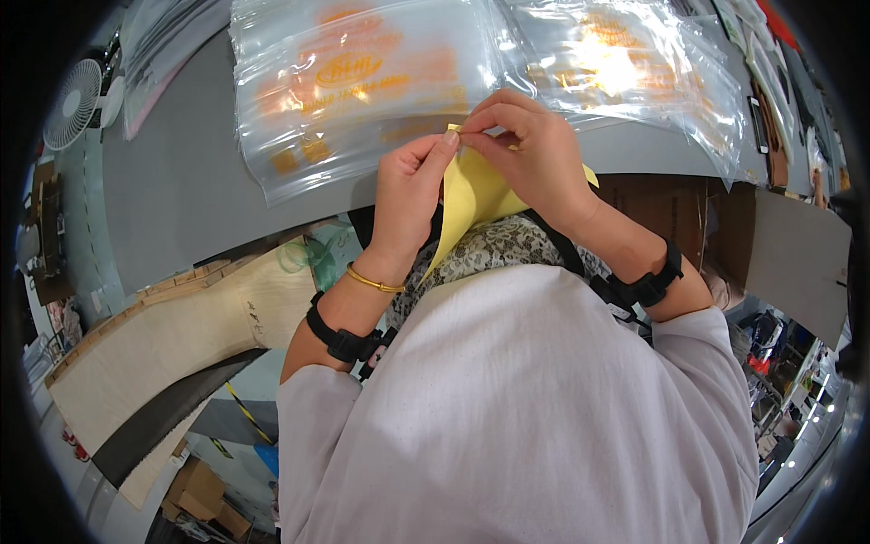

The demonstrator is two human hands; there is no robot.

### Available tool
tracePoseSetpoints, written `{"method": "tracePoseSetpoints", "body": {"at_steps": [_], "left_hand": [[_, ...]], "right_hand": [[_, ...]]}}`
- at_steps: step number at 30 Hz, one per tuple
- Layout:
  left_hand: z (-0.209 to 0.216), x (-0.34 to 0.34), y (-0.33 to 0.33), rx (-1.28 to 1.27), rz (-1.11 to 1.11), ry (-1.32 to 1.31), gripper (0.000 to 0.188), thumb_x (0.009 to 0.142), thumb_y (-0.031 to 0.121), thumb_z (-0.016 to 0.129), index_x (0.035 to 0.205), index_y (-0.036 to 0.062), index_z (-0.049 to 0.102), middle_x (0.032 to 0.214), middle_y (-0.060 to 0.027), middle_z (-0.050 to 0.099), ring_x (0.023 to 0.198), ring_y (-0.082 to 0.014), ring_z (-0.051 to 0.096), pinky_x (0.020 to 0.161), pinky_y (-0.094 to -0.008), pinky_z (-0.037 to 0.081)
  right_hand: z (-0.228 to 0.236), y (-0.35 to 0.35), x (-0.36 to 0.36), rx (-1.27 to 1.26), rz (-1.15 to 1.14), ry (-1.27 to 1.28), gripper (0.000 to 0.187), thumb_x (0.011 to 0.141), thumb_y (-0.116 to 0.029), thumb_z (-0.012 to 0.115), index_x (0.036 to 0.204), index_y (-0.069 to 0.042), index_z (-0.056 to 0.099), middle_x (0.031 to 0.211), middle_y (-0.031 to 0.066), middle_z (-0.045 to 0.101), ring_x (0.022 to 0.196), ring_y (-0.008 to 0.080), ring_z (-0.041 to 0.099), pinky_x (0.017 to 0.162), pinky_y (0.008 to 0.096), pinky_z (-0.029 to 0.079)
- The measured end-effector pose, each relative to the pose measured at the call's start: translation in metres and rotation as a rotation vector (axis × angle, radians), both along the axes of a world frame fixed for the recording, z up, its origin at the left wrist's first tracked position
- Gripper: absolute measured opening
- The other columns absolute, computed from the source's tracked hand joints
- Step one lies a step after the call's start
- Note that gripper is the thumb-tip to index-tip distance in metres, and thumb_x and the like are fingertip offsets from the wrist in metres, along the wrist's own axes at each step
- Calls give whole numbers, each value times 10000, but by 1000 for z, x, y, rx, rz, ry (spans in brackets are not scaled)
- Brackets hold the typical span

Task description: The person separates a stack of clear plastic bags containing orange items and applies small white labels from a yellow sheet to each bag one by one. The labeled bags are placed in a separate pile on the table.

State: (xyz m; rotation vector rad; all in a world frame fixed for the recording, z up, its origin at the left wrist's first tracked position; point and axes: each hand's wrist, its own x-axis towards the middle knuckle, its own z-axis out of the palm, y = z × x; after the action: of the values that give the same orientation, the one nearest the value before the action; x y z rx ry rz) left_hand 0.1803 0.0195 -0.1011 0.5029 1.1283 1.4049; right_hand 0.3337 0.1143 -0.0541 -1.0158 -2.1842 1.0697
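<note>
A thin yellow sheet, perhaps paper or sticker backing, hangs in front of my body at the table's near edge. My left hand pinches its upper corner between thumb and forefinger. Close against it, my right hand has thumb and fingertips pressed together at the same corner. Part of the sheet is hidden behind my right hand. Just beyond my hands lies a stack of clear plastic bags with orange print. More shiny clear bags with orange print lie to the right.
The grey table curves around the front. A white fan stands at far left, near more stacked bags. A wooden board is at lower left, cardboard boxes below. An open carton sits under the table at right.
</note>
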Motion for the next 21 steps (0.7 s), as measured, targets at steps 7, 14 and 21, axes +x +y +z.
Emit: {"method": "tracePoseSetpoints", "body": {"at_steps": [7, 14, 21], "left_hand": [[30, -22, -20, 262, -40, 1068, 142, 1013, 94, 703, 968, -40, 694, 721, -44, 614, 608, -232, 553, 620, -313, 477], [29, -22, -18, 674, -357, 1466, 152, 797, 64, 789, 924, 40, 709, 1253, -136, 675, 1185, -371, 619, 975, -484, 535], [13, -17, -12, 547, -366, 1538, 191, 812, 75, 775, 991, 50, 713, 1385, -200, 613, 1285, -399, 571, 1053, -508, 508]], "right_hand": [[25, 31, 24, -552, -67, 119, 109, 990, -98, 742, 1027, 4, 745, 1020, 16, 735, 937, 69, 662, 795, 275, 575], [-14, 62, 10, -94, 257, -106, 117, 967, -80, 720, 956, 37, 710, 1094, 55, 675, 947, 167, 646, 836, 315, 528], [-24, 65, 0, 86, 240, -246, 106, 941, -91, 723, 926, 14, 720, 1084, 76, 687, 946, 276, 673, 833, 381, 543]]}}
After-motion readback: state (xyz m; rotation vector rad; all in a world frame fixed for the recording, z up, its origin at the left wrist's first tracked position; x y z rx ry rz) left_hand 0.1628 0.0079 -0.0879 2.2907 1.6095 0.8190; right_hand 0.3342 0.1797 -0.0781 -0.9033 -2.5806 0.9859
